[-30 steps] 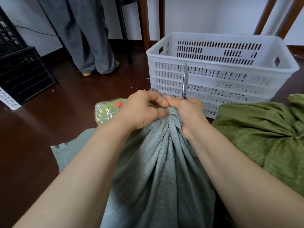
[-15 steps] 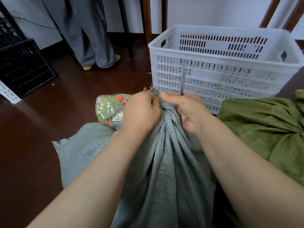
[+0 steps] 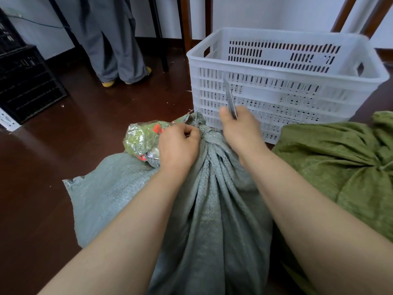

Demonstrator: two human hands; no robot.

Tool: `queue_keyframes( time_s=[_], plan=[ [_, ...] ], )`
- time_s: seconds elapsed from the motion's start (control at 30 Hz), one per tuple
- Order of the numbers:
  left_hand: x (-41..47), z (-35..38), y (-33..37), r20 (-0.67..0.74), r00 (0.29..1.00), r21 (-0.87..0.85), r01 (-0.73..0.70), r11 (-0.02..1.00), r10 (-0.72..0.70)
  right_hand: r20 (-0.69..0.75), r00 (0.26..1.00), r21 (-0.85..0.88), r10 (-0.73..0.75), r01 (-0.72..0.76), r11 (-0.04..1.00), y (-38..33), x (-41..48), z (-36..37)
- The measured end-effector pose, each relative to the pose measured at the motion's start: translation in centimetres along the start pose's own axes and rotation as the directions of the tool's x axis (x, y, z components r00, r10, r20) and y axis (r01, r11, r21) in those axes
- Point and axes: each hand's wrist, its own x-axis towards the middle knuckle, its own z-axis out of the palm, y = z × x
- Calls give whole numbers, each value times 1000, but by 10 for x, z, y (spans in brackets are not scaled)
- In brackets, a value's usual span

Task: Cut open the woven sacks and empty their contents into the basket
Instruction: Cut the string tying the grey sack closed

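Where the grey woven sack (image 3: pixel 212 209) lies on the dark floor (image 3: pixel 95 124) in front of the white basket (image 3: pixel 276 90), its coarse cloth is drawn into pleats and bunched at a tied neck, pinched by the curled fingers (image 3: pixel 191 133) of the left hand (image 3: pixel 178 145). A slim metal blade (image 3: pixel 230 99) is gripped, tip up, in the right hand (image 3: pixel 242 128) just beside that neck.

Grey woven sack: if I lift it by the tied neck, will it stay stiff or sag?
Probably floppy: the grey sack falls in deep soft folds below the neck the left hand grips. Likely hefty, since its body looks filled out. Its weave looks smooth, so it may slip.
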Motion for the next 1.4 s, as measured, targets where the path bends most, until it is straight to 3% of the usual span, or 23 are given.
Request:
queue_keyframes(
  time_s=[0.07,0.13,0.23,0.47,0.7,0.83,0.9,1.03,1.17,1.23,1.4],
  plan=[
    [0,1,-1,-17,1000,-16,1,1000,-1,36,999,176,17,-23,984,-12,0,-9],
    [1,1,-2,-27,1000,-44,8,999,-9,242,955,430,172,-264,863,-21,-9,-11],
    [0,0,-3,-22,999,-114,29,993,-32,358,904,509,234,-398,763,-14,-15,-2],
    [-5,3,-6,5,1000,-131,22,991,-21,304,926,520,225,-359,775,4,-11,3],
    [1,-1,7,-87,994,-383,24,923,-62,215,974,526,73,-179,831,-11,-13,-8],
    [4,-2,8,-91,990,-470,50,881,-106,116,985,370,-126,75,926,-15,-18,-7],
    [5,-2,8,-97,989,-487,50,872,-111,133,969,329,-208,155,932,-15,-21,-5],
    [-2,2,8,-120,986,-494,44,868,-118,185,980,400,-78,-2,917,-5,-19,2],
    [-4,5,4,-89,986,-492,82,867,-144,289,944,606,160,-310,732,-7,-15,-1],
    [-1,6,3,-79,985,-497,96,863,-155,272,951,610,144,-286,739,-8,-18,-2],
    [5,11,1,-90,985,-530,76,844,-145,109,993,435,43,-86,896,-7,-27,0]
  ],
)
